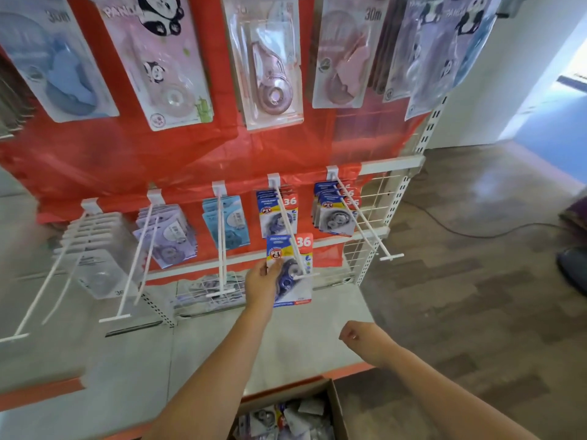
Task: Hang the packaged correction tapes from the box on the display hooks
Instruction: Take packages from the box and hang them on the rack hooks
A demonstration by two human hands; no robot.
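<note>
My left hand [263,285] grips a packaged correction tape [293,269], a blue and red card marked 36, by its left edge. The pack sits near the front end of a white display hook [287,217], and the wire crosses its face. More packs of the same kind [275,214] hang further back on that hook. My right hand [360,338] hovers lower right with fingers curled, holding nothing. An open cardboard box [333,404] at the bottom edge holds several more packs [279,420].
Neighbouring hooks carry blue-red packs [335,211], light blue packs [227,222] and pale packs [168,233]. Larger blister packs [273,68] hang on the upper row against a red backing. A white base shelf [197,350] lies below; wood-pattern floor [476,296] spreads to the right.
</note>
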